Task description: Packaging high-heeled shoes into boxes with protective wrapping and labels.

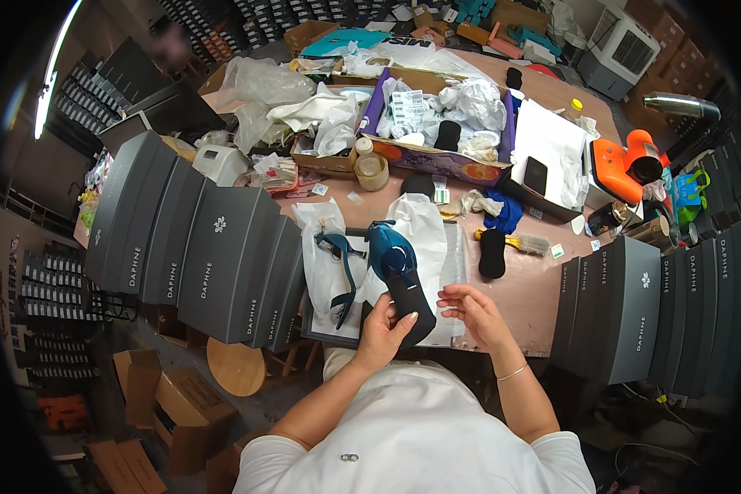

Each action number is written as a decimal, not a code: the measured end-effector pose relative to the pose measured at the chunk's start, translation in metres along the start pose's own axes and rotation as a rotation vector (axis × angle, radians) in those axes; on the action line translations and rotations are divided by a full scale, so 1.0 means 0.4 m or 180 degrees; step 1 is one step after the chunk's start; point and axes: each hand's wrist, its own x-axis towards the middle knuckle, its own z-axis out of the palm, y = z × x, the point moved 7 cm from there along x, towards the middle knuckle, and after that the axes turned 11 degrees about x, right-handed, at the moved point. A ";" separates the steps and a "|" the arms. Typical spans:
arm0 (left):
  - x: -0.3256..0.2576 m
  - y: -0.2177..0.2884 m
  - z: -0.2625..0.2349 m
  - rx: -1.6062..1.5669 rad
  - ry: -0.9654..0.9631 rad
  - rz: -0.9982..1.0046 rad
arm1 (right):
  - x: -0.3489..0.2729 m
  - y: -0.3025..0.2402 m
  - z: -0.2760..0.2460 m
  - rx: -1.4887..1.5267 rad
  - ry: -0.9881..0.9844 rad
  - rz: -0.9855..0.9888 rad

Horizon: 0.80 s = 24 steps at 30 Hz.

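Teal high-heeled shoe (397, 272) at frame centre, black sole end gripped by left hand (383, 329) with fingers curled around it, right hand (472, 313) just beside, fingers loosely spread, holding nothing, second teal shoe (340, 267) on white paper (424, 222), two rows of grey shoeboxes (198, 247) flanking.

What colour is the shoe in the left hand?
The shoe held by the left hand is glossy teal-blue, with a black heel; head view.

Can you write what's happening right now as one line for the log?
left hand: grips teal high-heeled shoe | right hand: open beside it, not touching | second teal shoe: lies on white paper | dark shoeboxes: both sides
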 end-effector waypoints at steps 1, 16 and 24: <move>-0.004 -0.012 -0.002 0.0094 -0.0055 -0.0099 | 0.007 -0.018 -0.002 -0.0155 0.0006 -0.0030; 0.027 0.109 0.083 0.4415 -0.3182 0.2236 | -0.046 0.053 0.038 -0.2538 -0.2114 0.1772; 0.567 0.087 -0.137 0.2678 -0.0390 -0.0302 | -0.161 -0.001 -0.033 0.0407 -0.0334 0.0816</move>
